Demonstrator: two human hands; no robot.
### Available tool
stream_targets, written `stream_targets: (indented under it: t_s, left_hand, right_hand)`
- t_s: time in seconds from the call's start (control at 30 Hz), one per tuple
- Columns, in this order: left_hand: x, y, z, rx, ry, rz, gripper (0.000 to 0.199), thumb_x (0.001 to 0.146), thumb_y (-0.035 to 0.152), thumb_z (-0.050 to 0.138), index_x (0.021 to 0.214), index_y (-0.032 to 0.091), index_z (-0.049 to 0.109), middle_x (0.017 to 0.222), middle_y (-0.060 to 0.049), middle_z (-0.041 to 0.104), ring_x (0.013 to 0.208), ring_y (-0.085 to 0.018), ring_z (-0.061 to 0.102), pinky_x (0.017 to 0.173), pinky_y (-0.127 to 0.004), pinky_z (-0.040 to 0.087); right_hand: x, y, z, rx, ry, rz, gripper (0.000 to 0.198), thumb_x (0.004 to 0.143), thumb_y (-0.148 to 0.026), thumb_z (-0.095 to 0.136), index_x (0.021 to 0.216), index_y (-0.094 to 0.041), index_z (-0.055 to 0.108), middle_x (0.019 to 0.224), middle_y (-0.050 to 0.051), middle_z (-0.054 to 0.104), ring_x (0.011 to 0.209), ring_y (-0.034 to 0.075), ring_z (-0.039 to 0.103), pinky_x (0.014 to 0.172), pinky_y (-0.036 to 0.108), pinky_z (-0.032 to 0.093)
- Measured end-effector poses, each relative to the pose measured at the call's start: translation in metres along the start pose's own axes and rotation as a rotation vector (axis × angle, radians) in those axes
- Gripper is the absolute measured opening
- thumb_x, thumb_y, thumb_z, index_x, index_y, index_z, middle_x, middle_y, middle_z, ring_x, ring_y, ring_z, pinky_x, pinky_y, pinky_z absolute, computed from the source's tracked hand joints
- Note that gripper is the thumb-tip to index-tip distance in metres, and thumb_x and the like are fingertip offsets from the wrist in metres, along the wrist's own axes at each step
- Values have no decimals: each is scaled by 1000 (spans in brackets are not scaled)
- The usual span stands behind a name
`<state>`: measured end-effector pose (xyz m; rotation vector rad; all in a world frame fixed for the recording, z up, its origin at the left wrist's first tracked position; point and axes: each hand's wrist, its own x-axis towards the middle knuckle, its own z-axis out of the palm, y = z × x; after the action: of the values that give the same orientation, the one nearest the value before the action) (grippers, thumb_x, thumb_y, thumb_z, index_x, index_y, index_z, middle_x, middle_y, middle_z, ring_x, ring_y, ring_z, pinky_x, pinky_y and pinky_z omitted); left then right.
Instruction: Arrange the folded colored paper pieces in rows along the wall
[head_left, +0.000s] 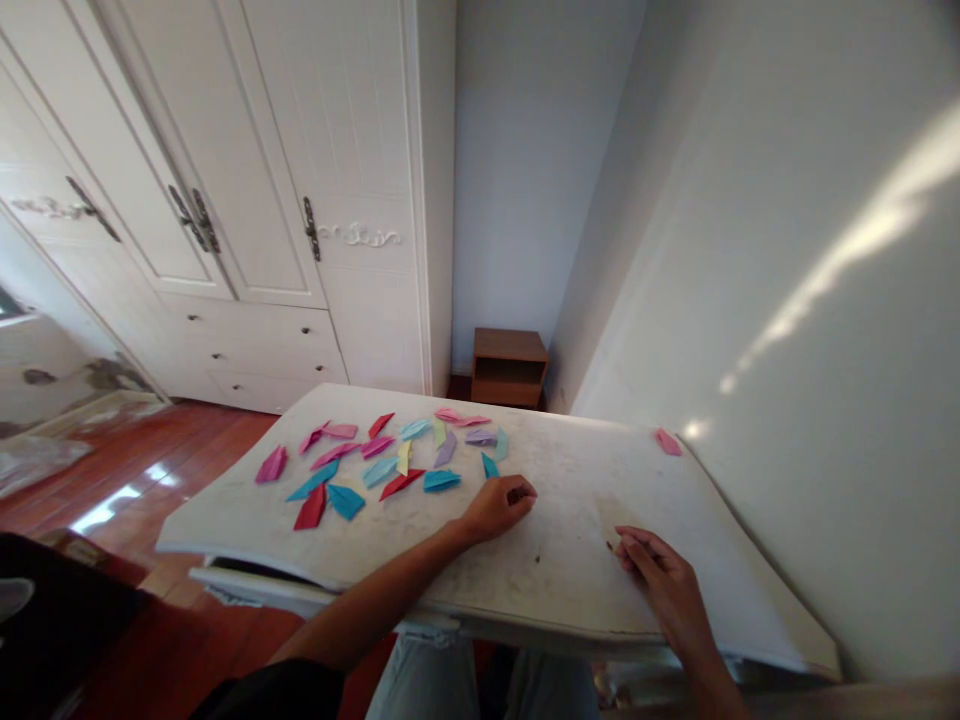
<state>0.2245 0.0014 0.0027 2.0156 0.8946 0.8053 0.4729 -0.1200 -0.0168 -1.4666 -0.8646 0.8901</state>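
My left hand (499, 510) rests over the middle of the white table with its fingers curled into a loose ring; I see nothing held in it. Just behind it lies a blue folded paper piece (489, 465). Further right, my right hand (660, 570) pinches thumb and fingers together low over the tabletop. A tiny dark-tipped bit (610, 547) shows at its fingertips, too small to name. Folded paper pieces in pink, red, blue, yellow and purple are spread over the table's left half, among them a red piece (401, 485) and a turquoise piece (442, 481).
The white table (570, 590) has smudges and a small dark speck (538, 559). One pink paper piece (667, 442) lies by the right wall. Behind stand a white wardrobe (360, 130) and a brown nightstand (511, 345). A black object (60, 630) is at lower left.
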Motion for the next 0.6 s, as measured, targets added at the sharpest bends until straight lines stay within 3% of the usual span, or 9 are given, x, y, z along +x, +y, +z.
stream_targets:
  t_s: [0.13, 0.27, 0.5, 0.6]
  left_hand:
    - [-12, -6, -10, 147, -14, 58, 17, 83, 20, 53, 88, 14, 69, 76, -4, 68, 67, -13, 59, 63, -22, 42]
    - [-14, -1, -14, 387, -83, 149, 20, 86, 20, 50, 92, 18, 68, 86, -6, 70, 77, -17, 63, 70, -25, 43]
    - [-14, 0, -13, 419, -125, 162, 18, 82, 17, 52, 89, 18, 69, 88, -8, 71, 78, -20, 64, 69, -27, 44]
    - [-12, -1, -13, 421, -134, 161, 18, 82, 18, 52, 89, 17, 68, 87, -8, 71, 77, -20, 64, 69, -27, 45]
  right_hand:
    - [10, -6, 34, -2, 4, -33, 50, 62, -56, 76, 91, -15, 73, 67, 2, 64, 59, 14, 56, 53, 23, 45]
    - [26, -17, 82, -66, -94, -110, 43, 68, -53, 72, 89, -15, 72, 65, 1, 63, 56, 13, 54, 51, 23, 43]
    - [75, -45, 154, -391, -273, -365, 40, 81, -48, 49, 96, -14, 66, 66, 2, 62, 50, 14, 52, 48, 26, 42]
    - [102, -51, 181, -488, -291, -408, 34, 78, -39, 54, 101, -16, 66, 66, 0, 61, 53, 14, 53, 54, 26, 43]
